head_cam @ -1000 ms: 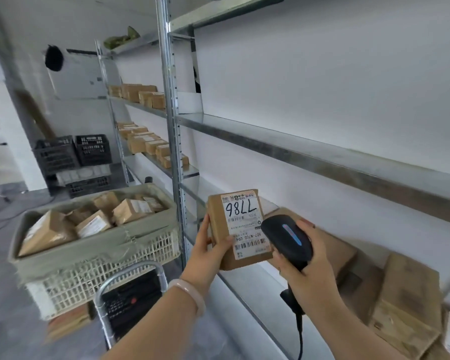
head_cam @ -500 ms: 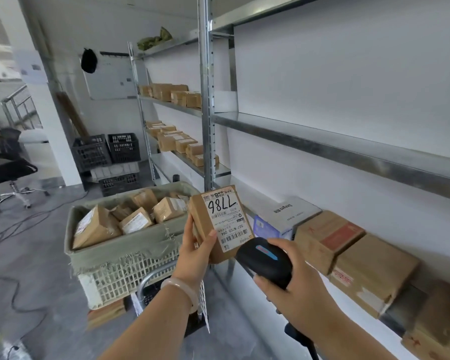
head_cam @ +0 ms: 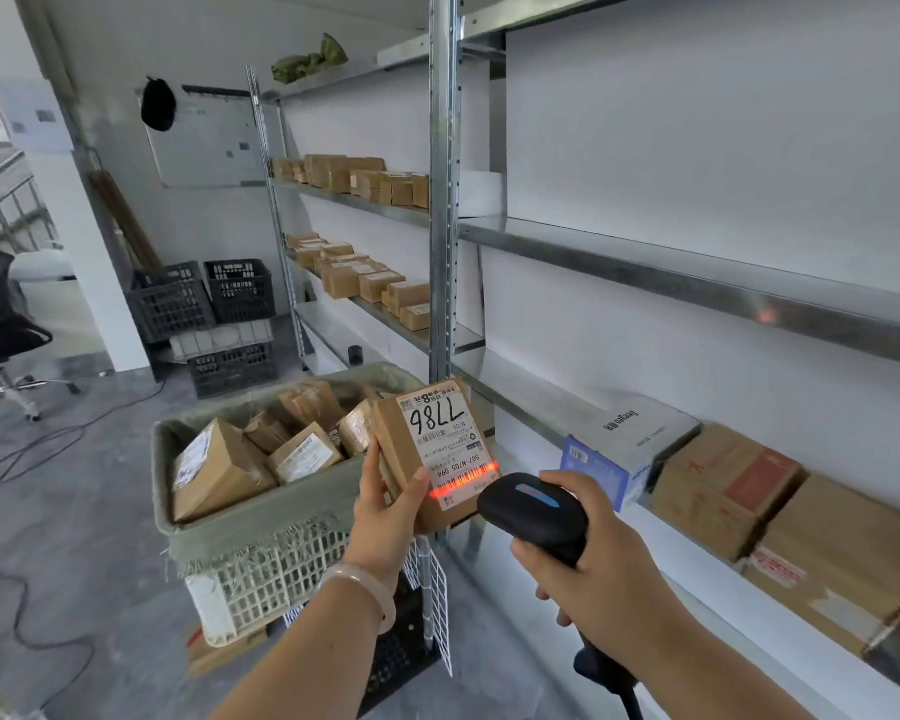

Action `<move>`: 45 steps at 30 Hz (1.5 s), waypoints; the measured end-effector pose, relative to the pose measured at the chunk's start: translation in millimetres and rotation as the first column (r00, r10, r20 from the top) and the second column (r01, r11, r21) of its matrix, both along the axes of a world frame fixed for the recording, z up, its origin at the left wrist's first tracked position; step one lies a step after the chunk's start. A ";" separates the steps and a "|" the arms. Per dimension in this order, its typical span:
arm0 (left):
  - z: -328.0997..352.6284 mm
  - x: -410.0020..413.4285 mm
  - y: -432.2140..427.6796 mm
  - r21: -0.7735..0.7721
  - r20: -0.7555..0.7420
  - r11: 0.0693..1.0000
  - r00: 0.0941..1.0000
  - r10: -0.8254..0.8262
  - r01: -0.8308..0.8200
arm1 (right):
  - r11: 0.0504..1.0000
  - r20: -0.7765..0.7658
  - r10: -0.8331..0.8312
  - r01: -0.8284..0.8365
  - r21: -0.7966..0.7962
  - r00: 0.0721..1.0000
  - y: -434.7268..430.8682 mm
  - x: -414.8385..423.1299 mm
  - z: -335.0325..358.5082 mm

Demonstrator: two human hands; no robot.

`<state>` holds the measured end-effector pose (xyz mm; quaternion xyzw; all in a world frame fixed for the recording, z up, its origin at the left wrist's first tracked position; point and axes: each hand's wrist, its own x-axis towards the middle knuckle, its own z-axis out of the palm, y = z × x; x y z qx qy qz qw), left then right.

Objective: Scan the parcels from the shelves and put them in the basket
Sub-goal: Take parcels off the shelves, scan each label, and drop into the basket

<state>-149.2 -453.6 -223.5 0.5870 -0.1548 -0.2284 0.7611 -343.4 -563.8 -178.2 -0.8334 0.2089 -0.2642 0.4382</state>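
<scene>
Here my left hand (head_cam: 385,504) grips the brown parcel (head_cam: 432,454) above the basket (head_cam: 261,532), label facing me, while my right hand (head_cam: 601,574) grips the black scanner (head_cam: 533,511), its red line crossing the barcode.

A red scan line (head_cam: 463,481) lit up across the barcode (head_cam: 478,473) on the parcel (head_cam: 410,452), where none showed before. A red spot (head_cam: 765,315) also appeared on the shelf rail (head_cam: 645,282), and the scanner (head_cam: 533,514) had dropped below the lower corner of the label (head_cam: 440,433).
</scene>
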 end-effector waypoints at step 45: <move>-23.6 388.9 -190.9 0.479 -0.207 0.856 0.922 0.328 -0.197 | 0.958 -0.147 0.150 -0.107 0.266 0.978 -241.3 517.7 -62.5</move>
